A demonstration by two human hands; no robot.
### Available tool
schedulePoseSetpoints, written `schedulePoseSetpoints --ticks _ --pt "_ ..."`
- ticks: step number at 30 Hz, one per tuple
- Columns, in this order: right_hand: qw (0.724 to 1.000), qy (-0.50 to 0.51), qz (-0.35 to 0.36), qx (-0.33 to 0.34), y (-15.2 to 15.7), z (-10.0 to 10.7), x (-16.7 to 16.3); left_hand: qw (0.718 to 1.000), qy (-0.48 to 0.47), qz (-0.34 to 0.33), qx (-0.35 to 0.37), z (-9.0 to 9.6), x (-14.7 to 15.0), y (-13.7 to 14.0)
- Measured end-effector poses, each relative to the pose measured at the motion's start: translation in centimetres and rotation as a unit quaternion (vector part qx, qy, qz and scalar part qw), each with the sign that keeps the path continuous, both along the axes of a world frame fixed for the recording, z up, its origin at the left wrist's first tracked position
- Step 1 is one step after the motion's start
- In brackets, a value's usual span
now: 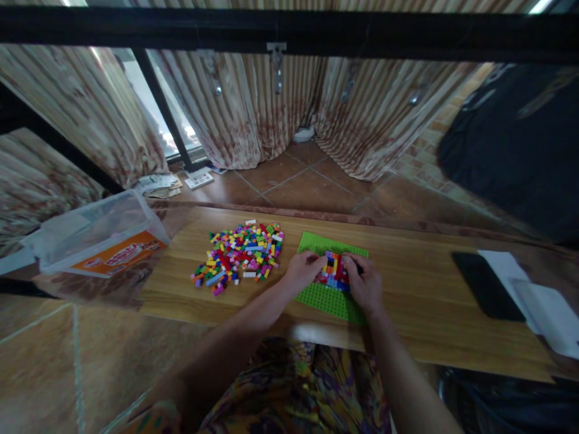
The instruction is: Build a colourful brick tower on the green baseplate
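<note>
A small build of toy bricks, in red, blue, purple and yellow with a dark gap near its top, sits over the middle of a green studded baseplate. My left hand grips the build's left side, thumb on its edge. From the right, my right hand holds the opposite side with bent fingers. Some fingertips of both hands are hidden behind the build. To the left of the baseplate lies a loose pile of multicoloured toy bricks.
The wooden table carries a dark flat object and white papers at its right end. A clear plastic tub with an orange label stands at the left. Beyond the table hang striped curtains above a tiled floor.
</note>
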State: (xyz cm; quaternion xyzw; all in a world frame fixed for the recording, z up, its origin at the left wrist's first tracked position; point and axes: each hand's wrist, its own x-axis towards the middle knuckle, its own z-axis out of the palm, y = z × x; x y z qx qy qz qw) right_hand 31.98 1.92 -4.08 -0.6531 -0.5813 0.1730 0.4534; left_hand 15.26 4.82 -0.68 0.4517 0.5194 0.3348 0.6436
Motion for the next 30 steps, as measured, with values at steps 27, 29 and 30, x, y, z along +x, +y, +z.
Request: schedulePoseSetpoints --ticks 27,29,30 --pt "0.999 -0.031 -0.005 0.000 0.0 -0.1 0.2 0.772 0.584 -0.014 0.251 0.8 -15.1 -5.8" --pt "1.000 -0.030 -0.007 0.000 0.0 -0.2 0.2 0.768 0.589 -0.026 0.248 0.8 -15.2 -5.7" --pt "1.000 -0.029 -0.007 0.003 0.0 -0.2 0.2 0.768 0.589 -0.031 0.249 0.7 -15.3 -5.6"
